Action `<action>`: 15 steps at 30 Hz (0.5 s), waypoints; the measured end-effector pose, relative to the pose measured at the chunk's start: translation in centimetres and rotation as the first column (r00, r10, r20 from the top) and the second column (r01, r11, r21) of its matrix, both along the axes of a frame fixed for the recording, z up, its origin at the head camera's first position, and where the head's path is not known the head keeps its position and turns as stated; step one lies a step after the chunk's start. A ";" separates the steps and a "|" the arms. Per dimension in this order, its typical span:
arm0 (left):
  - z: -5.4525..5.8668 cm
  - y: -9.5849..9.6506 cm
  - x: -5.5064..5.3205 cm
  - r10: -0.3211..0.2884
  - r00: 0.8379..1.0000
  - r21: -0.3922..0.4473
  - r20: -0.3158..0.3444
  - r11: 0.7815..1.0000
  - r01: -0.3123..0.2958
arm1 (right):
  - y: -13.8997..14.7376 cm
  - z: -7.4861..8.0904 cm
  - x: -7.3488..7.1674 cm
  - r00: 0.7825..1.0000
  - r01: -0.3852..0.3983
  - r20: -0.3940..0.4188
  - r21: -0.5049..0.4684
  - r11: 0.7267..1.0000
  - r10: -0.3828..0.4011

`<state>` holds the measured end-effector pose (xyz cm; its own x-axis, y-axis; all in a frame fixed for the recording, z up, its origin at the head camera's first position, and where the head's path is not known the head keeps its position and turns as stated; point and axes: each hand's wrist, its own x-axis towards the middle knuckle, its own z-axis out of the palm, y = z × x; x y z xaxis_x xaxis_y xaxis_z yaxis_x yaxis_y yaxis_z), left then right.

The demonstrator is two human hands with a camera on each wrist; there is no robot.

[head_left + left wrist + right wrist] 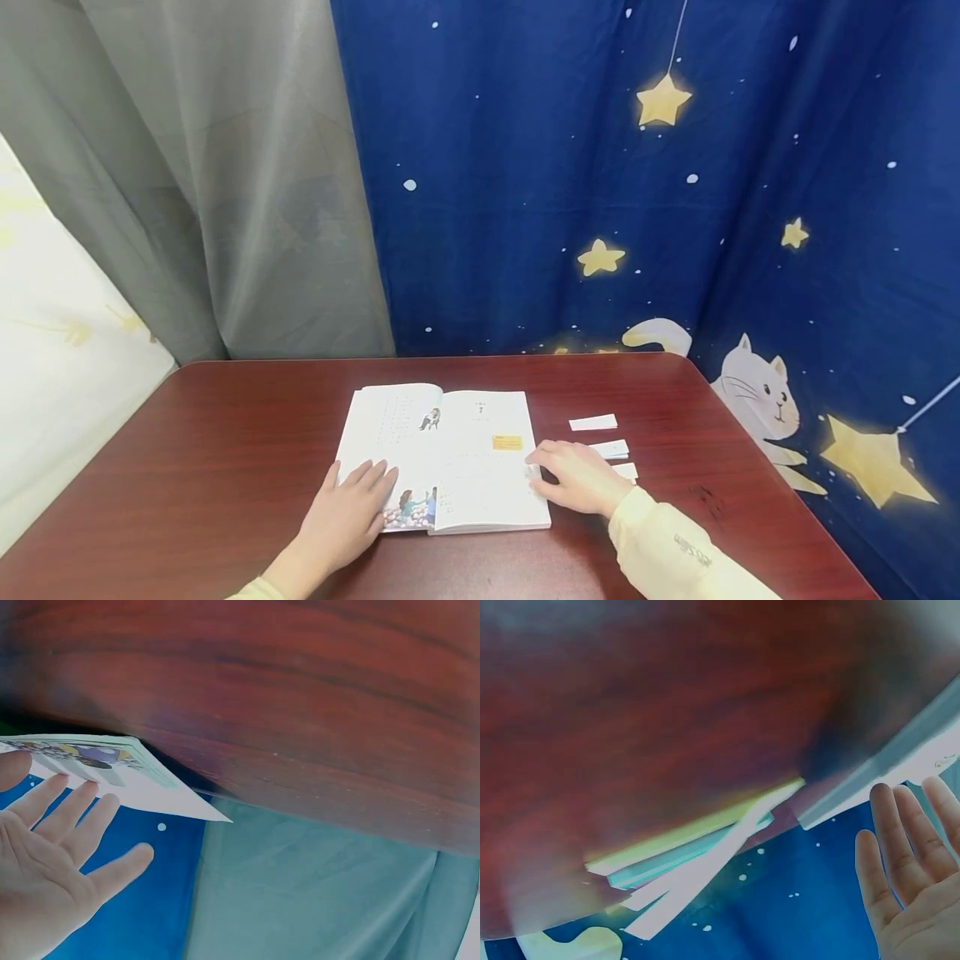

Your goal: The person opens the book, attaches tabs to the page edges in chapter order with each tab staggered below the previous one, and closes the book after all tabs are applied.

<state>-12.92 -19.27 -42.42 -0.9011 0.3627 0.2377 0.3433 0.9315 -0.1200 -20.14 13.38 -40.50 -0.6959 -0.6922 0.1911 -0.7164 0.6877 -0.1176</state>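
Note:
An open book (pixel 483 492) lies on the dark red table, with printed text, small pictures and an orange box (pixel 507 442) on its pages. Over the lower outer part of the left page rests my left hand (pixel 345 512), fingers spread and extended. The left wrist view shows that hand's palm beside the tilted-looking page (pixel 169 796). My right hand (pixel 581 477) reaches in from the right, its fingertips at the right page's outer edge. In the right wrist view, its fingers (pixel 900 847) look relaxed and hold nothing, close to the book's edge (pixel 855 791).
Just right of the book lie several narrow paper strips (pixel 592 423), partly hidden behind my right hand; the right wrist view shows strips (pixel 697 881) crossing each other. The table (pixel 247 442) extends back to a grey curtain (pixel 277 208) and a blue star-patterned curtain (pixel 510 208).

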 end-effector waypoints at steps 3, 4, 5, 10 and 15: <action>-0.2 -0.2 0.1 -0.004 1.000 0.026 0.000 1.000 0.004 | -0.7 0.4 -0.5 1.000 0.005 -0.004 -0.013 1.000 -0.005; -0.2 -0.3 0.2 -0.007 1.000 0.033 -0.002 0.999 0.007 | -0.9 0.6 -0.7 1.000 0.010 -0.005 -0.015 1.000 -0.010; -0.3 -0.3 0.2 -0.008 1.000 0.038 -0.002 0.999 0.008 | -1.2 0.7 -0.9 1.000 0.015 -0.003 -0.016 1.000 -0.015; -0.3 -0.7 0.4 -0.001 1.000 0.053 0.014 0.999 0.000 | -3.0 1.7 -1.9 1.000 0.027 0.015 -0.026 0.999 -0.027; -0.3 -1.1 0.3 0.012 0.999 0.048 0.038 0.999 -0.014 | -5.1 2.6 -3.3 0.999 0.027 0.029 -0.018 0.999 -0.027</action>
<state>-12.58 -20.32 -42.76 -0.9143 0.3399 0.2201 0.3348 0.9403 -0.0616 -23.40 8.24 -37.94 -0.7196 -0.6697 0.1832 -0.6938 0.7042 -0.1511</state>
